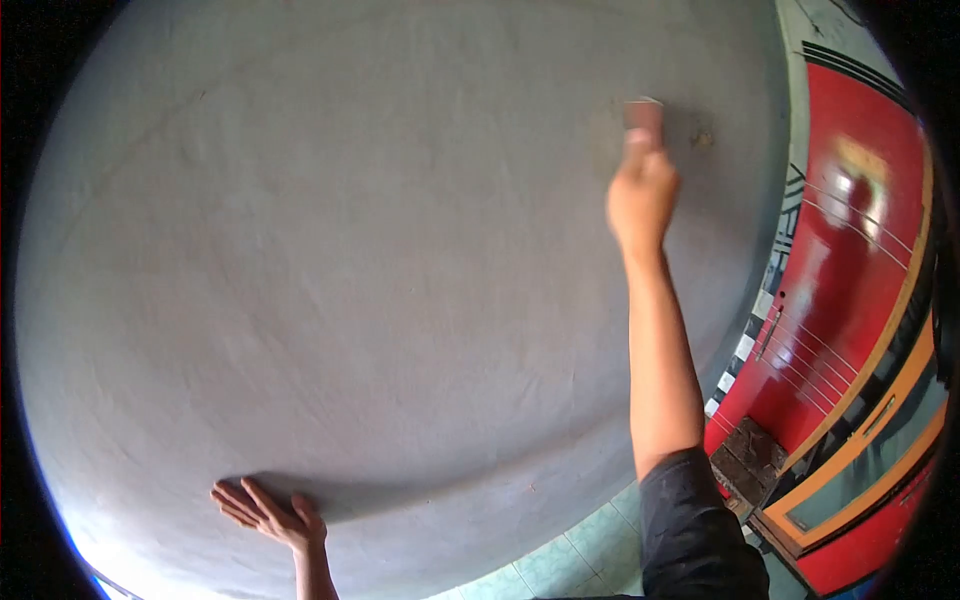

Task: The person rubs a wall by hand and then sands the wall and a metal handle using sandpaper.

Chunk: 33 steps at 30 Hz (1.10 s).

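Note:
A large grey wall (400,250) fills most of the view, bulging in the wide lens. High on its right side, my right hand (645,200) is closed around a small flat reddish-brown piece (644,117) with a pale top edge. The piece is at the wall surface, and its exact kind is blurred. Just right of it shows a rough brownish patch (702,138). Down at the lower left, my left hand (270,515) has its fingers spread against the wall and holds nothing.
Along the right stands a shiny red panel (840,250) with thin pale lines. Below it are a dark brown block (748,460) and an orange-framed glass pane (860,460). Pale green floor tiles (560,565) show at the bottom.

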Tool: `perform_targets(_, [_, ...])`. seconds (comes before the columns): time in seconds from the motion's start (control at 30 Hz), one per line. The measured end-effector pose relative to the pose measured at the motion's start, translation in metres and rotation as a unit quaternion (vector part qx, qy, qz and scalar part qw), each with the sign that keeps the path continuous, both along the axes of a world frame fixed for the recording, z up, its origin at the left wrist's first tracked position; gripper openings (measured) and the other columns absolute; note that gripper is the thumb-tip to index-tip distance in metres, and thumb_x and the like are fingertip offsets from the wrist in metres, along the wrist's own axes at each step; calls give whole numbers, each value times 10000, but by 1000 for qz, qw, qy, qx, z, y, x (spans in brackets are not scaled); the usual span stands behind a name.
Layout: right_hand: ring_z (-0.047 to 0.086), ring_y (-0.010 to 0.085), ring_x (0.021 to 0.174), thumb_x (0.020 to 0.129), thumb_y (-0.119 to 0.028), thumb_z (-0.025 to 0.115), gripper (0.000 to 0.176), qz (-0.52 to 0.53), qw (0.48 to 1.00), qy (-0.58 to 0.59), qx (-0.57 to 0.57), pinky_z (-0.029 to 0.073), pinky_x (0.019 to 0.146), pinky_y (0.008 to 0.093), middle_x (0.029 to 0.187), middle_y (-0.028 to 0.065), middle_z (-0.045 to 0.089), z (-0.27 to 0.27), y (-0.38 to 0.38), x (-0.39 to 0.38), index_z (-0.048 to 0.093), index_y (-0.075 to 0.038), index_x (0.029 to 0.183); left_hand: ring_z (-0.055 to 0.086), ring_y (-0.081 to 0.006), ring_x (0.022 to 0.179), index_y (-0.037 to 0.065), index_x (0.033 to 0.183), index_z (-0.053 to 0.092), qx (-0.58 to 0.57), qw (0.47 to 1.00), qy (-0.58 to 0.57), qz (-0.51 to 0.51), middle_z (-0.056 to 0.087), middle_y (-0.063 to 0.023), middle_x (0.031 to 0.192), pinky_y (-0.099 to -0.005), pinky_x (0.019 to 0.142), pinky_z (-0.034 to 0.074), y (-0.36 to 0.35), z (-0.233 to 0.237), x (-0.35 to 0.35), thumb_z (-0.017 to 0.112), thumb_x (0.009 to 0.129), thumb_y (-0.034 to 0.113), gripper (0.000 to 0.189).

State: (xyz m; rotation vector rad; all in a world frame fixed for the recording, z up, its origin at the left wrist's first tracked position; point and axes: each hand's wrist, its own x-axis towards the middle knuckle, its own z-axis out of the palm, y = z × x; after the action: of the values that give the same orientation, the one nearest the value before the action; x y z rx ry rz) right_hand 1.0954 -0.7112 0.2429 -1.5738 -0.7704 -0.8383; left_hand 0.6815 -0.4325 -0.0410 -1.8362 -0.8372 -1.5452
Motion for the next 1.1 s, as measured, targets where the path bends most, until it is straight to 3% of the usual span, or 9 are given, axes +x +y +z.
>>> perform_targets(0.03, [444, 240, 1448, 1032, -93, 488, 371, -3, 995, 102, 23, 347, 1203, 430, 1470, 244, 528, 7, -2, -8, 596, -1, 1375, 89, -468, 1551, 120, 1634, 204, -12, 1000, -6, 1, 139, -252, 1679, -670, 1203, 41, -2, 0, 1, 337, 1027, 618, 795])
perform_targets(0.1, [449, 242, 1444, 1048, -107, 467, 360, -89, 979, -140, 120, 348, 1199, 435, 1453, 284, 525, -6, 50, -15, 598, 41, 1349, 95, -474, 1547, 156, 1629, 234, -3, 1000, 15, -14, 155, -240, 1678, -678, 1204, 43, -3, 3, -2, 353, 1023, 615, 769])
perform_targets(0.2, [422, 215, 1465, 995, -24, 504, 452, 127, 859, -493, -58, 310, 1234, 401, 1527, 55, 524, -49, 100, -99, 610, -171, 1409, 146, -472, 1539, 235, 1606, 311, 66, 992, 102, -24, 216, -214, 1670, -687, 1205, 63, 20, 26, -20, 366, 1011, 636, 719])
perform_targets(0.27, [407, 211, 1474, 999, -21, 513, 475, 115, 831, -529, -129, 324, 1229, 395, 1532, 56, 516, -53, 89, -105, 574, -174, 1445, 209, -435, 1535, 333, 1564, 389, 80, 979, 185, -32, 282, -188, 1654, -665, 1221, 83, 49, 50, -54, 387, 987, 684, 675])
perform_targets(0.33, [402, 229, 1476, 1024, -43, 496, 450, 24, 851, -509, -123, 336, 1222, 396, 1529, 76, 516, -29, 74, -67, 563, -154, 1454, 227, -436, 1530, 284, 1559, 406, 94, 978, 184, -14, 294, -202, 1645, -655, 1223, 99, 70, 91, -85, 387, 984, 695, 707])
perform_targets(0.47, [401, 340, 1464, 1075, -119, 427, 434, -4, 987, -38, 158, 329, 1212, 422, 1559, 152, 460, 4, 71, -70, 483, -83, 1504, 230, -454, 1523, 201, 1547, 425, 96, 983, 158, -9, 287, -218, 1644, -656, 1215, 124, 97, 158, -140, 387, 990, 680, 736])
perform_targets(0.53, [414, 365, 1449, 1071, -114, 432, 440, -90, 962, -227, 121, 326, 1204, 453, 1551, 161, 467, -1, 109, -100, 475, -81, 1508, 238, -442, 1524, 185, 1522, 463, 103, 981, 166, -1, 299, -208, 1642, -644, 1218, 136, 105, 177, -155, 401, 985, 680, 733])
perform_targets(0.67, [478, 238, 1424, 933, -88, 622, 491, 39, 810, -569, -138, 383, 1158, 464, 1471, -19, 584, -47, 169, -214, 621, -262, 1392, 248, -387, 1535, 197, 1522, 472, 132, 978, 161, 5, 317, -158, 1647, -617, 1232, 141, 132, 204, -187, 411, 942, 748, 802])
perform_targets(1.1, [424, 231, 1464, 931, -298, 709, 475, 63, 826, -534, -170, 290, 1216, 505, 1533, -107, 516, -122, 214, -282, 614, -372, 1390, 181, -276, 1565, 302, 1552, 427, 147, 979, 140, -5, 272, -55, 1677, -535, 1275, 89, 164, 268, -234, 406, 892, 803, 829])
